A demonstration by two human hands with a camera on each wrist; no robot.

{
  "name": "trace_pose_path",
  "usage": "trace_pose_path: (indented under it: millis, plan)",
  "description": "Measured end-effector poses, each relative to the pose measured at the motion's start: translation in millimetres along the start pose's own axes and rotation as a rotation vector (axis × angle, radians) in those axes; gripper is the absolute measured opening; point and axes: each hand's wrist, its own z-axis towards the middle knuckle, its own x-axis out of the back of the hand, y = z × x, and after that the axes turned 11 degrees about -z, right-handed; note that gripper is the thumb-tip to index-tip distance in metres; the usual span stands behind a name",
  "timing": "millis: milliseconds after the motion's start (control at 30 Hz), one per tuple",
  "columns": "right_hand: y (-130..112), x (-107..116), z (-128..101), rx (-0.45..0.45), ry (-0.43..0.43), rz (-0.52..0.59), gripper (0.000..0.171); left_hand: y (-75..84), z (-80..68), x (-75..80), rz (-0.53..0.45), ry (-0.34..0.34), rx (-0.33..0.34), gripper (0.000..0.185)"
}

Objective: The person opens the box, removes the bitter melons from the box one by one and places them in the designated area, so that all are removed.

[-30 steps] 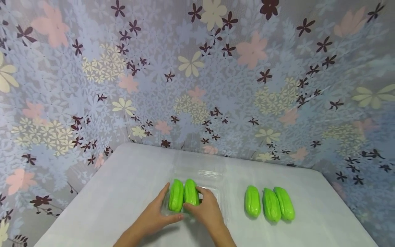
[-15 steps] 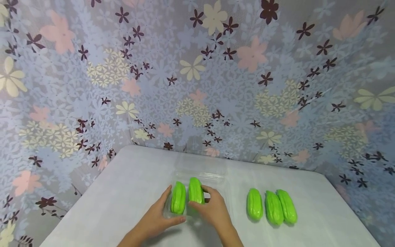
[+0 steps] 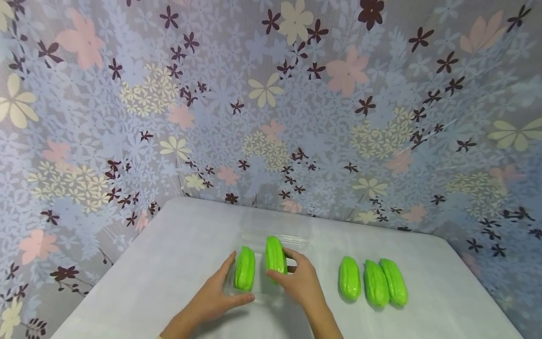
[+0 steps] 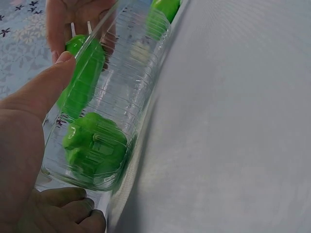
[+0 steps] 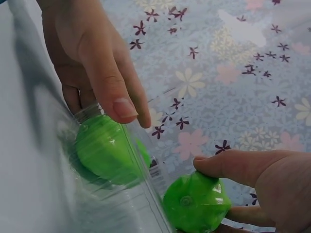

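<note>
A clear plastic tray (image 3: 296, 242) sits on the white table (image 3: 178, 245). My left hand (image 3: 224, 287) holds its left side, with the thumb (image 4: 46, 90) on the rim and the fingers (image 4: 68, 213) curled under the near end. One green gourd (image 3: 244, 268) lies in the tray by that hand. My right hand (image 3: 290, 274) grips a second green gourd (image 3: 275, 254), raised and tilted just right of the first. In the right wrist view the held gourd (image 5: 197, 201) is pinched between thumb and fingers, while the other gourd (image 5: 107, 150) sits behind the tray wall.
Three more green gourds (image 3: 349, 278) (image 3: 375, 283) (image 3: 394, 281) lie side by side on the table to the right. Flowered cloth (image 3: 271, 117) walls the table at the back and both sides.
My right hand has lifted its gourd up and away from the one beside it, which opens a gap between them. The left hand has stayed on the tray.
</note>
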Motion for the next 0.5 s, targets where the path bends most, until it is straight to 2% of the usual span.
trace_pose_path:
  millis: [500]
  plan:
    - [3,16,0,0.011,0.050,0.050,0.073,-3.2,2.7,-0.9,0.015,0.001,-0.012,0.115]
